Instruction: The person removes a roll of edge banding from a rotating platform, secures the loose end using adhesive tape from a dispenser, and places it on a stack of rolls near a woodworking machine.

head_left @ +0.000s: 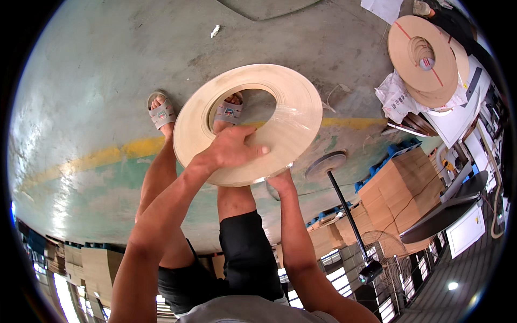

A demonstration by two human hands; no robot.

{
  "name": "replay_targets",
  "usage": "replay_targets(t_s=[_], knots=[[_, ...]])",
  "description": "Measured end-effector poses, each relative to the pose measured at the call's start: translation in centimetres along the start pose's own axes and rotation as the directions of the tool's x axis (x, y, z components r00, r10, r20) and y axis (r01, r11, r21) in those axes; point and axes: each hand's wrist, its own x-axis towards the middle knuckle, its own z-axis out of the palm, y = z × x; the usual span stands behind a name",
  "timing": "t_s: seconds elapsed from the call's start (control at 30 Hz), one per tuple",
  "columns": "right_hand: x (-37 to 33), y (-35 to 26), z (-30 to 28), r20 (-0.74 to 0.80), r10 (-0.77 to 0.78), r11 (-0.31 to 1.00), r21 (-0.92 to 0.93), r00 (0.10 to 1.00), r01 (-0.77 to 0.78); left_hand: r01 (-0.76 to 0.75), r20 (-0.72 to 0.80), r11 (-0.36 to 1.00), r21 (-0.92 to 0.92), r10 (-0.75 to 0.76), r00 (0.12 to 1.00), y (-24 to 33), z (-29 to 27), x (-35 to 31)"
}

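Note:
A large flat cream roll of edge banding (293, 118), wound in a ring with a wide open middle, is held tilted in front of my legs. My left hand (231, 148) lies on its near side at the inner rim, thumb and forefinger on the face; the other fingers are partly hidden at the hole. At the near right edge my right hand (280, 180) holds the roll from below, most of its fingers out of sight beneath it. A shiny clear film shows on the roll's right side. My sandalled foot (228, 112) is seen through the hole.
More rolls of banding (404, 54) are stacked at the upper right, beside crumpled white wrapping (396, 97). A pedestal fan (347, 210) stands on the right, near cardboard stacks (401, 180). A yellow line (116, 153) crosses the floor. Another person's dark-clothed limb (458, 29) shows at the far right.

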Motion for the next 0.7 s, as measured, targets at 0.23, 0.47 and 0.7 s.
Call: replay_targets(t_s=[0.23,0.47,0.7], knots=[[0.4,-3.4,0.2,0.024,-0.013,0.979,0.205,1.0,0.008,0.226,0.006,0.963,-0.148,-0.227,0.974,-1.0,-0.7,1.8],[-0.7,-6.0,0.2,0.067,-0.068,0.947,0.319,0.995,0.043,0.235,0.05,0.924,-0.302,-0.231,0.972,-1.9,-1.0,1.9],[-1.7,-5.3,-1.6,0.057,-0.117,0.941,0.325,0.992,0.092,0.29,0.096,0.844,-0.451,-0.277,0.956,-0.2,0.1,2.1]])
